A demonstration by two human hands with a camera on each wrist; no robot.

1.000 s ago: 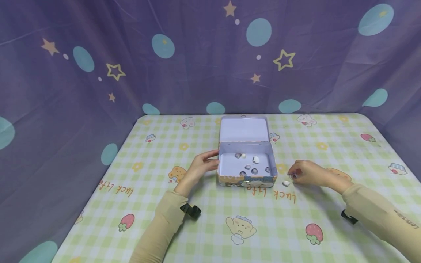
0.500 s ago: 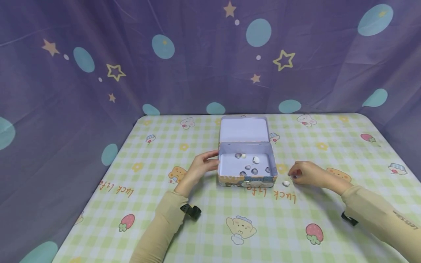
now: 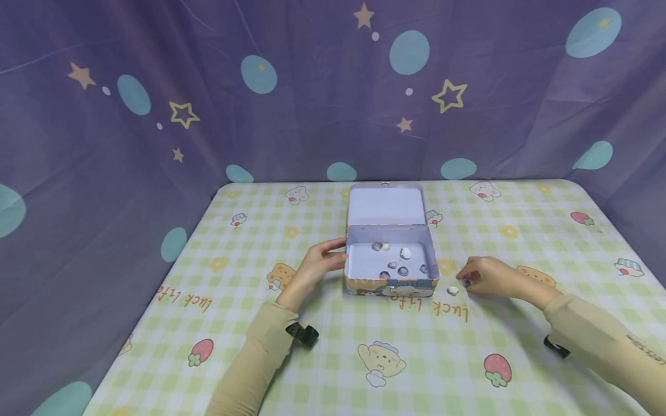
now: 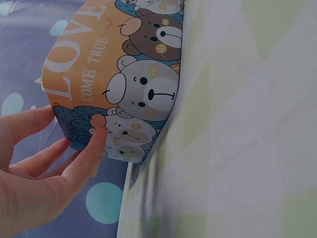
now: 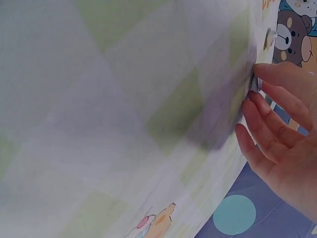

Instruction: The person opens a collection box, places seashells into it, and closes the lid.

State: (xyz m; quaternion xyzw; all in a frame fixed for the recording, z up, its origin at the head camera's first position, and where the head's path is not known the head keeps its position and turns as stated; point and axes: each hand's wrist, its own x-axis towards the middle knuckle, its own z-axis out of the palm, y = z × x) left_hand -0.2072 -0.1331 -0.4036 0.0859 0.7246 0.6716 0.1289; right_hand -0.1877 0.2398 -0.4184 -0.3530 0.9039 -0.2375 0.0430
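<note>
A hinged tin box, printed with bears, stands with its lid tipped back. Several small seashells lie scattered on its white floor. My left hand rests its fingertips on the tin's left side, fingers nearly straight; the left wrist view shows the same fingers against the printed wall. On the cloth right of the tin, my right hand pinches a small dark shell between thumb and fingers, mostly covered in the head view. A pale shell lies between that hand and the tin.
A green-and-white checked cloth with cartoon prints covers the table. Behind and to the sides hangs a purple curtain with stars and blue ovals. Black straps are on both wrists.
My right hand has shifted slightly down and right, its fingers closing further over the dark shell, which shows less than before. The left hand and the tin have stayed put.
</note>
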